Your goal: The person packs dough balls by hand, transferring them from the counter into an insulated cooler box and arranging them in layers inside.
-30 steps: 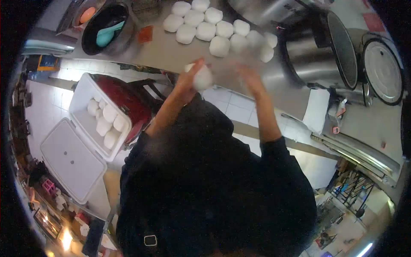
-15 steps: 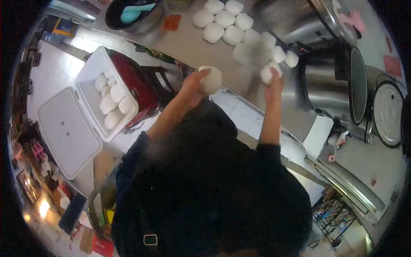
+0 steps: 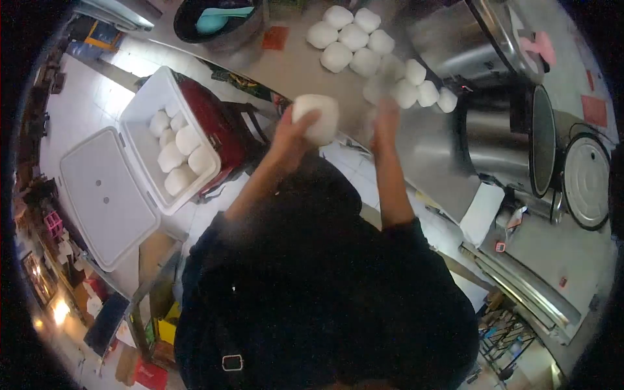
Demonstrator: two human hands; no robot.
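My left hand is closed on a large white rounded piece, held above the near edge of the metal table. To its right is my right hand, raised over the same edge; its fingers are smeared by motion and no white piece shows in it. Beyond the hands, several white rounded pieces lie close together on the table, some partly veiled by haze. One of them lies just beyond my right hand.
An open white-lined cooler at the left holds several white pieces, its lid beside it. A dark basin with a turquoise scoop stands at the back. Steel pots and a round lid are at the right.
The white piece from my right hand now lies on the table with the others. My right hand has moved left, nearer my left hand, which still holds its piece. The camera view has shifted slightly.
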